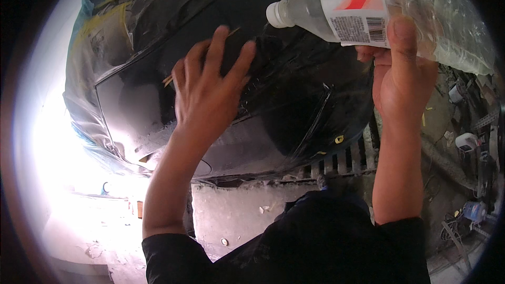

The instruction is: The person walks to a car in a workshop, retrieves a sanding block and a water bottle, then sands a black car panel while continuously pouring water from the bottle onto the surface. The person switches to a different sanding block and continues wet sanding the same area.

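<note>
My left hand (208, 92) lies over a glossy black car panel (273, 126), its fingers spread and lightly bent. Thin tan edges of something flat (168, 80) stick out beside the fingers; most of it is hidden beneath them. At the upper right, my right hand (402, 73) is wrapped round a large clear plastic bottle (447, 16) with a white and red label, the thumb along its near side. The bottle is tipped almost level, its white-topped neck pointing left above the panel. Whether liquid is coming out, I cannot tell.
Thin masking film (108, 31) with yellow tape covers the panel's far and left parts. A small yellow mark (339, 139) sits near its right edge. Below runs a slotted floor grate (342, 160). Clutter and a blue device (474, 211) lie at right; strong light glares from the left.
</note>
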`<state>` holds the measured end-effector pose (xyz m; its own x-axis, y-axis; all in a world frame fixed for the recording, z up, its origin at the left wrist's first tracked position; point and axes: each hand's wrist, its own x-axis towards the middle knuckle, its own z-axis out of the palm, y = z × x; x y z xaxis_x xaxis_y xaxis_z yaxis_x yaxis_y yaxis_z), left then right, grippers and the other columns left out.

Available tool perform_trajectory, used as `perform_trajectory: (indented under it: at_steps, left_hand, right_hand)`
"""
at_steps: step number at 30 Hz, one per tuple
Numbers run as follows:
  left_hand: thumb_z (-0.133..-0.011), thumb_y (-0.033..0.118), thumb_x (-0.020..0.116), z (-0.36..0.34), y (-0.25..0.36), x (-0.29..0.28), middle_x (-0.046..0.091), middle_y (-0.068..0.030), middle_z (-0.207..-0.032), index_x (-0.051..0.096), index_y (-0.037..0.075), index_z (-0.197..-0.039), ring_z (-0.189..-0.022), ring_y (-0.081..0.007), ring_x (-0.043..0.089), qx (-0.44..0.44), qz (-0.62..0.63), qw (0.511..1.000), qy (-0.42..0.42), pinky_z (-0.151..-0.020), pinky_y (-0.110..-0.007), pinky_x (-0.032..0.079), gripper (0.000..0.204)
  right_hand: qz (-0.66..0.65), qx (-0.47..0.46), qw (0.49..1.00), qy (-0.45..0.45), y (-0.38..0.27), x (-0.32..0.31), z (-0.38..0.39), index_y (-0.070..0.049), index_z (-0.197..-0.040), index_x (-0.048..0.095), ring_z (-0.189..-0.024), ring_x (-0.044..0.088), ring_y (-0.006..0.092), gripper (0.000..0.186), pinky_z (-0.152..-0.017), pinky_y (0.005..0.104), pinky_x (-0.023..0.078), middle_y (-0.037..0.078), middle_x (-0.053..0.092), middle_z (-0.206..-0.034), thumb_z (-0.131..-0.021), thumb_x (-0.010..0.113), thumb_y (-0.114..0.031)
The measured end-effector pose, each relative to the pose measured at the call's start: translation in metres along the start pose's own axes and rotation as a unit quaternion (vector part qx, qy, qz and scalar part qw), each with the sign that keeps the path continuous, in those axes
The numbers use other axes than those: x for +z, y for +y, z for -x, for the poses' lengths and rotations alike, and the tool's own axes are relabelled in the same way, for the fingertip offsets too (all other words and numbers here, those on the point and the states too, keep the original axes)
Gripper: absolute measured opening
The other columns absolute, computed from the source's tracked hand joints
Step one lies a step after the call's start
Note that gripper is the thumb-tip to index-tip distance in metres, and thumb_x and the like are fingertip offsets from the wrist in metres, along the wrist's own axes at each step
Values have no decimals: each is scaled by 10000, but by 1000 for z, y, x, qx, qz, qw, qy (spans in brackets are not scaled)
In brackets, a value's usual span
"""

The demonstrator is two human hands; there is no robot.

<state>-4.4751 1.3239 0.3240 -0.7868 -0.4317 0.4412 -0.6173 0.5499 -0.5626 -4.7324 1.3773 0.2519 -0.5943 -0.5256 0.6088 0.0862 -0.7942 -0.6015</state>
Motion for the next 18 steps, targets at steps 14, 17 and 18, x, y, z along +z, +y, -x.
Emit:
perform_trajectory:
  at_steps: [14,17,18]
  left_hand:
    - [-818,195,759,-19,9,5,448,-136,-1488,572,299,-1364,-1251,-353,471,5,-3,1000,8,-993,-520,384,586]
    - [-824,201,756,-21,11,7,442,-135,-1492,567,304,-1365,-1253,-358,468,3,7,1000,6,-1001,-527,380,583]
    - [-827,207,754,-8,5,1,445,-134,-1487,568,304,-1363,-1252,-358,469,-5,1,1000,-9,-1003,-529,380,576]
  right_hand:
    - [11,43,999,21,3,-6,4,28,-1249,552,-728,681,187,550,-618,306,544,149,695,-985,-959,639,-431]
    - [12,48,998,24,2,-6,4,13,-1259,555,-743,682,193,564,-628,309,541,138,697,-994,-953,636,-453]
    - [5,49,999,18,1,-9,3,9,-1263,556,-758,683,194,571,-636,310,542,136,697,-996,-954,628,-466]
